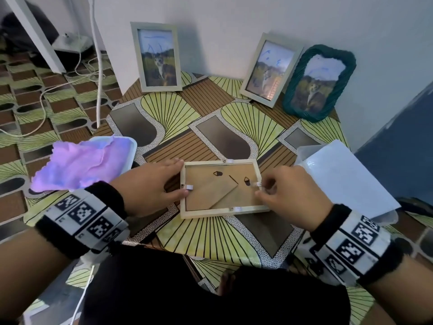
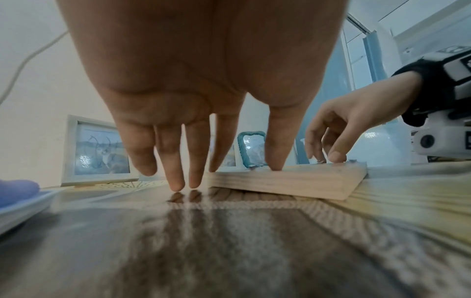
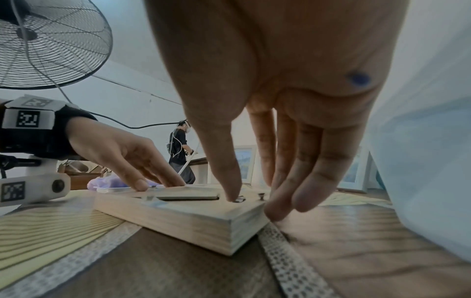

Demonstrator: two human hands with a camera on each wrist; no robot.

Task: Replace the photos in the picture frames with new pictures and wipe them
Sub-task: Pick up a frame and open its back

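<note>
A pale wooden picture frame [image 1: 222, 188] lies face down on the patterned table, its brown backing board and folded stand facing up. Small metal tabs sit along its edges. My left hand [image 1: 173, 179] rests at the frame's left edge with straight fingers: the thumb [image 2: 275, 163] lies on the wood [image 2: 285, 181] and two fingertips [image 2: 178, 185] touch the table. My right hand [image 1: 263, 191] is at the right edge. Its thumb [image 3: 229, 181] presses on a tab [image 3: 239, 199], and the other fingers [image 3: 300, 191] hang beside the frame's side [image 3: 191, 219].
Three framed cat photos lean on the back wall: a grey frame [image 1: 159, 57], another grey frame [image 1: 269, 71] and a teal frame [image 1: 321, 83]. A purple cloth [image 1: 82, 165] lies on a white tray [image 1: 132, 146] at left. White sheets [image 1: 346, 174] lie at right. Cables cross the floor.
</note>
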